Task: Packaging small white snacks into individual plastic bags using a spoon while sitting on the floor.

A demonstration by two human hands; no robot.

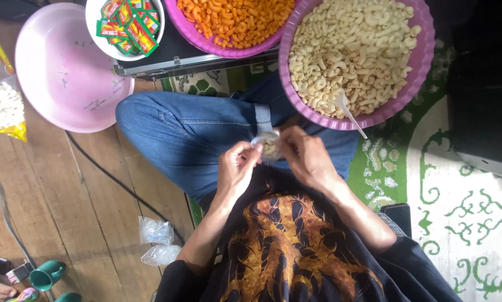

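At centre frame, over the lap: left hand and right hand, both pinched by the fingertips onto one small clear plastic bag holding a little pale macaroni. Bag sits between the two hands, left hand at its 8 o'clock, right hand at its 4 o'clock, each about equally near; bag too crumpled to read a long axis, though its top appears gathered. At 12 o'clock of the hands, jeans-clad folded leg, directly under the bag. At 1 o'clock, near, purple basin heaped with pale macaroni, a white plastic spoon lying on its near rim, handle pointing toward the right hand; open air between bag and rim. At 12 o'clock, farther, second purple basin of orange macaroni, resting on a dark case. At 11 o'clock, white bowl of green-and-red sachets, then empty pink basin on the wooden floor. At 7 o'clock, spare clear bags on the floor, well apart. At 3 o'clock, green-and-white patterned mat.
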